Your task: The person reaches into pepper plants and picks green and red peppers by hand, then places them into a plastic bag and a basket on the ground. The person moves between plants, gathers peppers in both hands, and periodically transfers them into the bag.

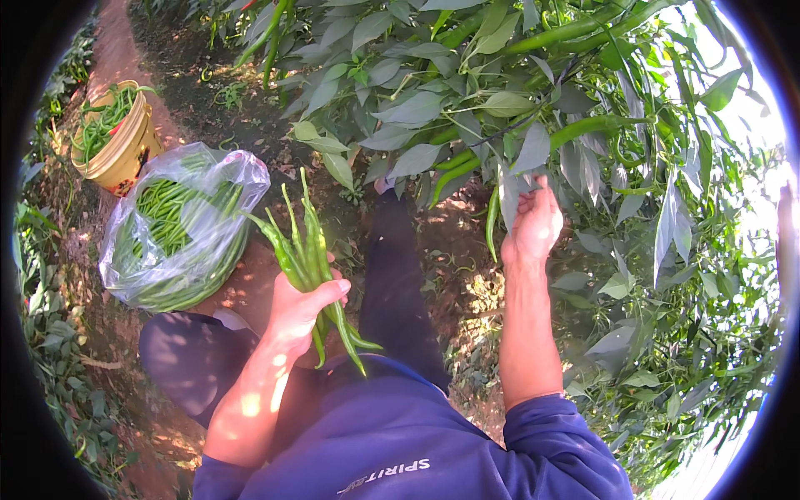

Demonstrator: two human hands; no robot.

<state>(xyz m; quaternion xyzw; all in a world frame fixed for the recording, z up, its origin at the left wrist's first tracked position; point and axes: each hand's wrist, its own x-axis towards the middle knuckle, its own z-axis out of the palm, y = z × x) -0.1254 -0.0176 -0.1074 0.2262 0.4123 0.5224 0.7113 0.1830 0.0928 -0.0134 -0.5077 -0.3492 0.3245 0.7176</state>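
My left hand (306, 306) is closed around a bunch of long green chili peppers (300, 250), their ends sticking out above and below the fist. On the right, my right hand (536, 219) is raised among the leaves of a pepper plant (419, 112), its fingertips partly hidden by foliage. Whether it grips anything there cannot be made out. Just left of that hand a green pepper (492, 224) hangs down. Above it, a larger green pepper (587, 128) lies across the leaves, and more peppers (455, 172) hang to the left.
A clear plastic bag (244, 172) full of green peppers stands on the soil at my left. Behind it is a yellow bucket (140, 134) holding green peppers and a red one. Dense pepper foliage (625, 300) fills the right side. My dark-trousered leg (397, 269) extends forward.
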